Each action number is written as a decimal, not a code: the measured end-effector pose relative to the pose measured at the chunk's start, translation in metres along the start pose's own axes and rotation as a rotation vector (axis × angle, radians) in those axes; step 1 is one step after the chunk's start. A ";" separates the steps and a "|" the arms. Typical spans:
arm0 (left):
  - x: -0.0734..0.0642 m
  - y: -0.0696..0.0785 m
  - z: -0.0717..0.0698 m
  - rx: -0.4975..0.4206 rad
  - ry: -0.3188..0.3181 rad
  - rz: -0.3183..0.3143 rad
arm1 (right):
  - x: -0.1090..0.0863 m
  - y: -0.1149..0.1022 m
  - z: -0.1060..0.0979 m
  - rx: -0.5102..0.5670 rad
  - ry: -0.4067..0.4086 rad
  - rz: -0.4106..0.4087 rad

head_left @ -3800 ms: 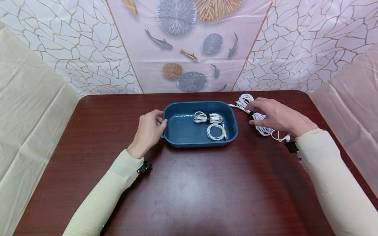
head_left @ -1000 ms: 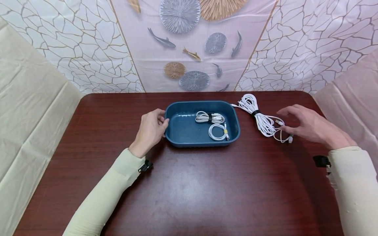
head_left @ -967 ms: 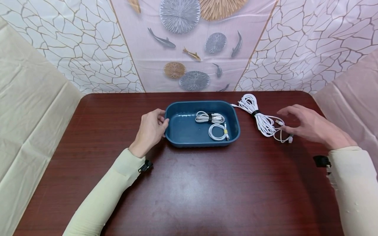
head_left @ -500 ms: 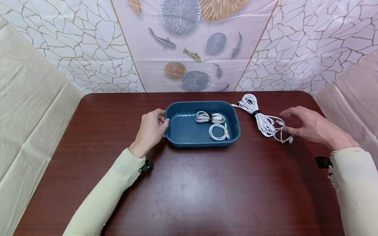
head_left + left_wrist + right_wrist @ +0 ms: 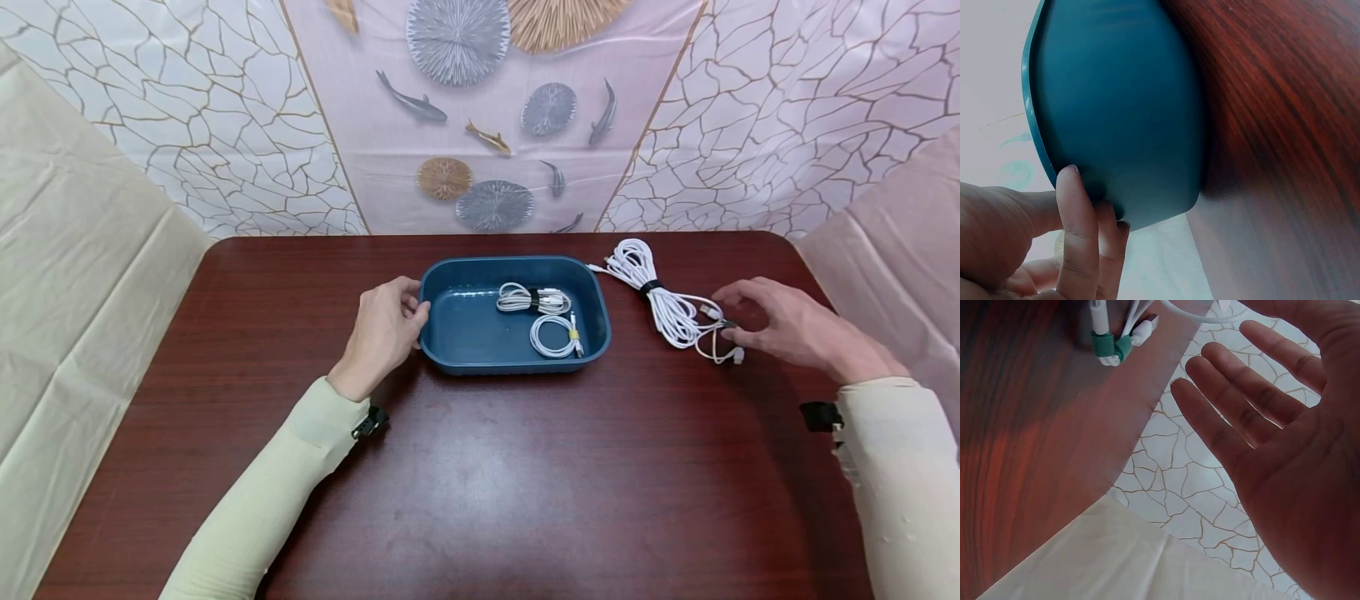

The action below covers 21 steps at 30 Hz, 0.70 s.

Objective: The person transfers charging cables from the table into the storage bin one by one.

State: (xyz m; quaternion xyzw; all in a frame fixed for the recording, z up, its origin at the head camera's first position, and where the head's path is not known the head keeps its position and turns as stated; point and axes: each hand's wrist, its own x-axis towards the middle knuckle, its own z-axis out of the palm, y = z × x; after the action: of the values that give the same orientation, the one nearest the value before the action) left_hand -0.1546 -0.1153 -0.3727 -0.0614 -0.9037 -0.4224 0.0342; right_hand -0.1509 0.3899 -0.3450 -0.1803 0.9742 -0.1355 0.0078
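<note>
A blue tray (image 5: 517, 368) sits at the back middle of the table. My left hand (image 5: 378, 333) pinches its left end; in the left wrist view, the thumb goes over the rim and fingers lie against the outer wall (image 5: 1116, 112). Right of the tray lies a long white cable bundle (image 5: 670, 318) with a black tie. My right hand (image 5: 798, 329) hovers at its near right end, thumb and forefinger apart beside the USB plugs. The right wrist view shows straight fingers and, beyond them, a cable end with a green tie (image 5: 1103, 345).
Inside the tray are a cable bundle (image 5: 514, 297) with a black tie and a round cable coil (image 5: 534, 336) with a yellow tie. A patterned backdrop (image 5: 480, 200) hangs behind the table (image 5: 480, 500), and pale cloth (image 5: 82, 292) stands at both sides.
Compared with several seconds ago, my right hand has moved right, from over the large cable bundle to its plug end. Lately it shifts only slightly. The left hand keeps its hold on the tray.
</note>
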 end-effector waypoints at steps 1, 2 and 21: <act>0.000 0.000 0.000 0.001 0.000 -0.001 | 0.000 0.001 0.001 0.000 -0.004 0.002; 0.000 0.000 0.000 0.002 0.000 -0.001 | 0.000 0.001 0.001 0.000 -0.003 0.002; -0.001 0.001 -0.001 -0.004 -0.007 -0.002 | 0.000 0.012 0.015 -0.050 -0.008 -0.048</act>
State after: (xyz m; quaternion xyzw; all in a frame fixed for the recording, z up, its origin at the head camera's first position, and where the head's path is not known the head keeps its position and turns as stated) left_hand -0.1534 -0.1151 -0.3716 -0.0622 -0.9031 -0.4238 0.0305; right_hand -0.1539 0.3971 -0.3624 -0.2042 0.9727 -0.1107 0.0040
